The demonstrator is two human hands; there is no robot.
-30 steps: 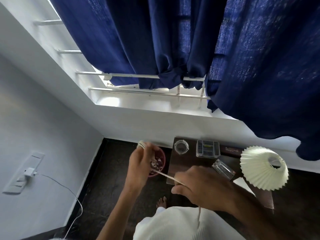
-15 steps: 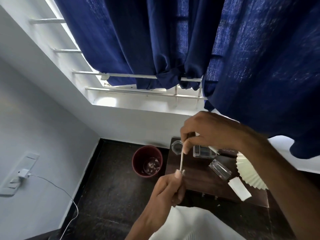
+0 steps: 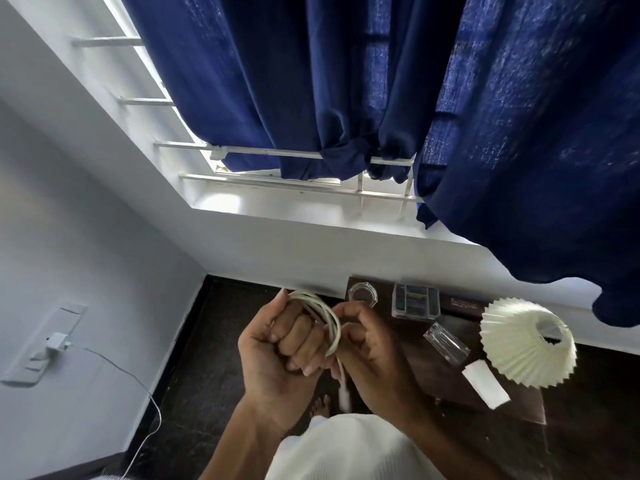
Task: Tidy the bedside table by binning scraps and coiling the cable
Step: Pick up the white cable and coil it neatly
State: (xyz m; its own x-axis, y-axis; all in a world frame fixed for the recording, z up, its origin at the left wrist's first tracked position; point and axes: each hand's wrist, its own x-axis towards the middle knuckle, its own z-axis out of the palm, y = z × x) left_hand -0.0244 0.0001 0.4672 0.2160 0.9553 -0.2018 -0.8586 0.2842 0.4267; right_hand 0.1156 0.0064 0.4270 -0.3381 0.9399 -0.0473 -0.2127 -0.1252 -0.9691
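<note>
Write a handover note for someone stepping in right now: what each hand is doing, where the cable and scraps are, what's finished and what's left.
Left hand: closed around several white cable loops.
Right hand: fingers pinch the cable beside the coil; its plug end hangs loose below.
Done: most of the cable is coiled. The bin is hidden behind the hands.
Left: wind in the tail and set the coil on the bedside table. A white paper slip lies there by the pleated lampshade; bin it if it is scrap.

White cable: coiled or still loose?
Mostly coiled: several loops of the white cable sit bunched in the left hand; one plug end dangles beside the right hand.
</note>
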